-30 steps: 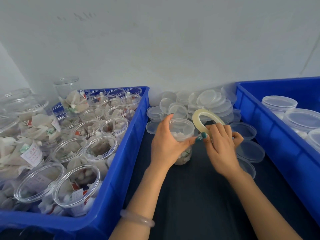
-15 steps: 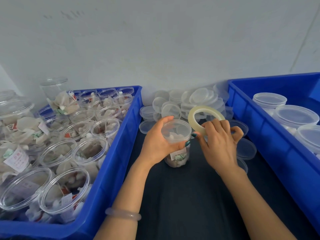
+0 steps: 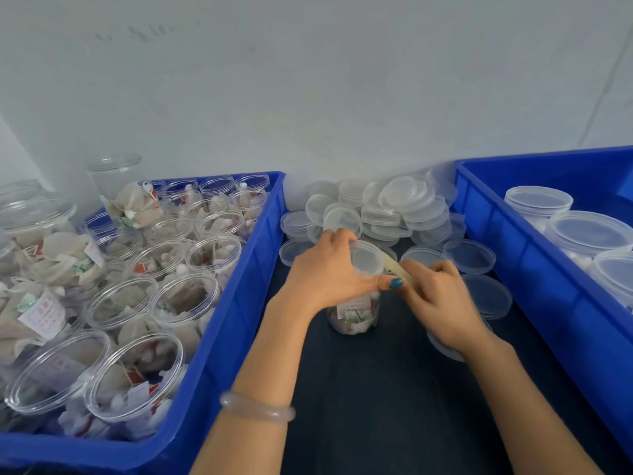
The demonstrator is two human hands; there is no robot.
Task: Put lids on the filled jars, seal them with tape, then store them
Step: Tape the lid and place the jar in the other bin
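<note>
A clear filled jar (image 3: 354, 317) with a lid (image 3: 365, 260) on top stands on the dark table between two blue crates. My left hand (image 3: 325, 274) grips the jar's top, thumb across the front near the rim. My right hand (image 3: 440, 303) holds the yellowish tape roll (image 3: 394, 265) tipped low against the jar's right side by the lid; most of the roll is hidden by my fingers.
The left blue crate (image 3: 236, 303) holds several open filled jars (image 3: 185, 296). A heap of loose clear lids (image 3: 394, 207) lies at the back, with more lids (image 3: 486, 296) on the table to the right. The right blue crate (image 3: 513, 255) holds lidded jars (image 3: 589, 234).
The tape roll stood upright above my right hand; it has come down against the jar's rim. My left hand has shifted higher around the lid. The camera has turned slightly.
</note>
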